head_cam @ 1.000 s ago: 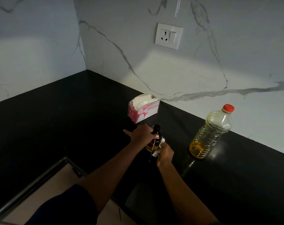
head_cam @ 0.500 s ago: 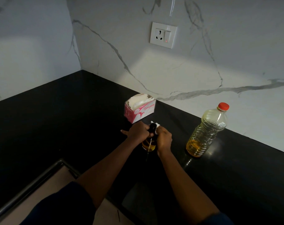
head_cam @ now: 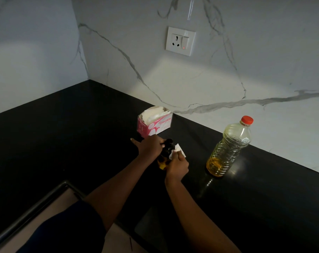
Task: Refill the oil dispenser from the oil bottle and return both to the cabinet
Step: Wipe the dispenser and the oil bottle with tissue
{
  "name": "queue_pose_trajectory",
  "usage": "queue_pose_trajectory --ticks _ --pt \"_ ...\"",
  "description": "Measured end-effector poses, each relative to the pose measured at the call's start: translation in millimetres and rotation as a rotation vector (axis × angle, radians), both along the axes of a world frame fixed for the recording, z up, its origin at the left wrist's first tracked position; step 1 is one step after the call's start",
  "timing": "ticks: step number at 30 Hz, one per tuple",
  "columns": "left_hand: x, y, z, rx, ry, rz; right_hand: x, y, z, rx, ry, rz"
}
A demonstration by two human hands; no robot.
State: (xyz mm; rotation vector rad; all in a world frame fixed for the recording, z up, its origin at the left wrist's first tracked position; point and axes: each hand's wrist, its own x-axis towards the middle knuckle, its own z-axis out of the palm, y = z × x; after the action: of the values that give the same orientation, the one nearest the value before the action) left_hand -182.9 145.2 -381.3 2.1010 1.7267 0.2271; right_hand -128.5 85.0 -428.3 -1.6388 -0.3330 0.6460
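Slippage worries us: our left hand [head_cam: 151, 146] has a grip on the oil dispenser [head_cam: 163, 161], right hand [head_cam: 177, 166] pinches a tissue [head_cam: 179, 150], so if it's oily it could topple.

Both our arms reach forward, hands close together. Our left hand [head_cam: 149, 147] curls round the oil dispenser [head_cam: 163, 161], one finger sticking out. Our right hand [head_cam: 177, 166] pinches a tissue [head_cam: 179, 150].

- Counter [head_cam: 54, 136]: black.
- Wall [head_cam: 173, 84] behind counter: white marble, grey veins.
- Tissue box [head_cam: 155, 125] on counter: pink and white.
- Oil bottle [head_cam: 228, 148]: clear, yellow oil, red cap [head_cam: 247, 119].
- Socket [head_cam: 180, 41]: white.
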Motion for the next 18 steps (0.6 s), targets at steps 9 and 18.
queue_pose_trajectory --ticks 9,18 --pt "-0.7 -10.3 9.3 -0.158 0.088 -0.074 15.4 17.9 10.0 -0.007 0.209 0.038" --pt "1.6 -5.0 9.4 -0.204 0.097 -0.073 6.6 -0.4 -27.8 -0.093 0.478 -0.018"
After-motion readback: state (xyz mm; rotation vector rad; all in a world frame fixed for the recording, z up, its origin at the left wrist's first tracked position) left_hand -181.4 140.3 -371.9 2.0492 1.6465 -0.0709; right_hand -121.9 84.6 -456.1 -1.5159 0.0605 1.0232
